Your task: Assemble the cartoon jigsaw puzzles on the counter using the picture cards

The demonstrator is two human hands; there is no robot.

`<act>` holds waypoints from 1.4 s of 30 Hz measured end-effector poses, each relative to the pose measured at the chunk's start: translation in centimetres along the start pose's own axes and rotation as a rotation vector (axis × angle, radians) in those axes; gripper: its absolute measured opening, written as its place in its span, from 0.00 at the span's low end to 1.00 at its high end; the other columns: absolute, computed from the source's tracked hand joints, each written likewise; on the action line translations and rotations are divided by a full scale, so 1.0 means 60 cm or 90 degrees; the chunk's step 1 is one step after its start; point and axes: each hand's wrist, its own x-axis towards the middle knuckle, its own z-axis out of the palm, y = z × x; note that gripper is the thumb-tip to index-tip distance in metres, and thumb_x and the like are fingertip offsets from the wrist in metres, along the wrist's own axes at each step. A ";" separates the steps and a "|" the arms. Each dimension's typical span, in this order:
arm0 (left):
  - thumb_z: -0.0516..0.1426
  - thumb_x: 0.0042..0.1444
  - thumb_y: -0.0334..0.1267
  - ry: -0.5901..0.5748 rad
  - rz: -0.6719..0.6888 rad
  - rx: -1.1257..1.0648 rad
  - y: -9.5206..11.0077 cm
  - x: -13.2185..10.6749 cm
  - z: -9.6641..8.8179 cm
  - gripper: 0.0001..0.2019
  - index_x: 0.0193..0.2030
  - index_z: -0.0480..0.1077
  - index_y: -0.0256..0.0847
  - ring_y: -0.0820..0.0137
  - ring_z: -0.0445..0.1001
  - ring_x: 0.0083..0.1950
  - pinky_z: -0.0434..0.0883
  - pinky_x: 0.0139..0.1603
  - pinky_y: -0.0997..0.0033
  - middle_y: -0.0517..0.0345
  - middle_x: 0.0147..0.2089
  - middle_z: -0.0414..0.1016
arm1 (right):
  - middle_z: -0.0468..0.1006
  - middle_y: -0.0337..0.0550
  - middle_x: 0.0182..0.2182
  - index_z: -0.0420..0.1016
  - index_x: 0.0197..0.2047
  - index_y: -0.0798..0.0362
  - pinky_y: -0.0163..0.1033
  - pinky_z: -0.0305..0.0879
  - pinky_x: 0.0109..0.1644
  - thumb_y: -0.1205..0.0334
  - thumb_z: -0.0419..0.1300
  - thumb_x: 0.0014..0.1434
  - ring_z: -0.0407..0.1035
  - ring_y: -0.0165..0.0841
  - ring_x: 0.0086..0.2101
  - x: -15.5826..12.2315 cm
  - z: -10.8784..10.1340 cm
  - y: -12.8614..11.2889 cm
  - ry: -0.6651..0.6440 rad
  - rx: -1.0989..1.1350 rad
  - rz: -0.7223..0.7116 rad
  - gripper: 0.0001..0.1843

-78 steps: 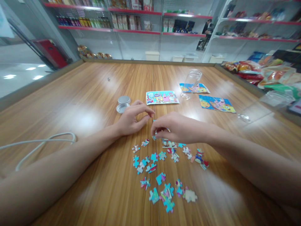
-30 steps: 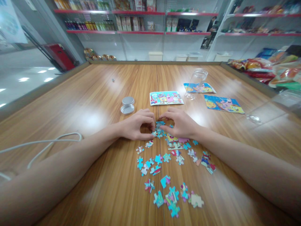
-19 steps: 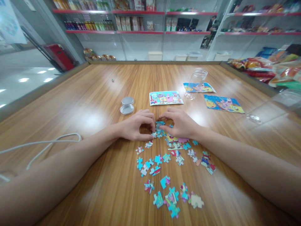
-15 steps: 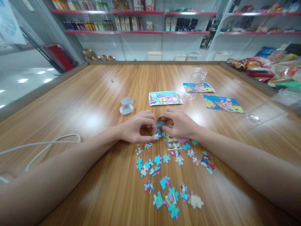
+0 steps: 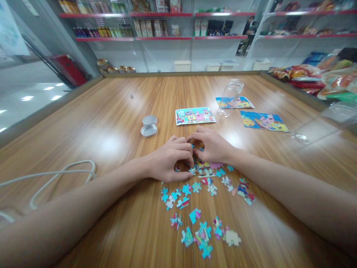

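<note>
My left hand (image 5: 170,158) is closed in a pinch, thumb and fingertips on a small puzzle piece (image 5: 192,171) at the left edge of a partly joined jigsaw (image 5: 206,172). Curled over the jigsaw's upper left part, my right hand (image 5: 214,146) has thumb and fingers bent onto blue pieces, which it largely hides. Loose pieces lie nearer to me, among them a blue and pink piece (image 5: 194,215), a cream piece (image 5: 232,237) and a dark blue and red cluster (image 5: 245,191). Beyond my hands lies a cartoon picture card (image 5: 195,116).
Two round metal lids (image 5: 148,130) sit left of the card. A clear jar (image 5: 231,97) stands by a blue picture sheet (image 5: 245,102), with another sheet (image 5: 263,121) nearer. A second clear container (image 5: 320,124) is at right, a white cable (image 5: 64,169) at left, snack bags (image 5: 304,76) beyond the right edge.
My left hand has moved right and slightly toward me, down the jigsaw's left edge. My right hand stays nearly in place, its fingers still on the pieces. The view has shifted slightly.
</note>
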 end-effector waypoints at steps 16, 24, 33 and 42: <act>0.63 0.56 0.44 -0.051 0.050 -0.007 -0.006 -0.008 -0.016 0.08 0.38 0.74 0.43 0.63 0.67 0.43 0.58 0.50 0.58 0.56 0.39 0.76 | 0.76 0.45 0.35 0.79 0.44 0.56 0.40 0.65 0.44 0.62 0.63 0.61 0.71 0.34 0.37 -0.010 -0.028 -0.004 0.073 -0.005 0.002 0.10; 0.60 0.64 0.41 0.083 0.051 0.056 -0.028 -0.006 0.002 0.12 0.54 0.75 0.48 0.60 0.70 0.57 0.63 0.58 0.56 0.51 0.57 0.76 | 0.77 0.45 0.35 0.80 0.43 0.53 0.41 0.65 0.41 0.67 0.59 0.64 0.71 0.35 0.36 -0.138 -0.121 -0.014 -0.021 -0.107 0.035 0.08; 0.58 0.66 0.36 0.079 0.029 0.071 -0.048 -0.004 0.019 0.16 0.59 0.74 0.53 0.60 0.70 0.65 0.66 0.64 0.52 0.55 0.61 0.77 | 0.75 0.46 0.37 0.80 0.49 0.50 0.41 0.65 0.41 0.63 0.57 0.68 0.69 0.35 0.37 -0.189 -0.107 -0.033 -0.049 -0.085 0.053 0.11; 0.56 0.67 0.37 0.068 0.012 0.073 -0.048 0.000 0.021 0.17 0.61 0.72 0.52 0.58 0.67 0.65 0.65 0.64 0.50 0.55 0.63 0.74 | 0.71 0.46 0.35 0.79 0.51 0.51 0.40 0.62 0.36 0.60 0.52 0.71 0.64 0.34 0.34 -0.183 -0.068 -0.104 -0.183 -0.093 -0.039 0.15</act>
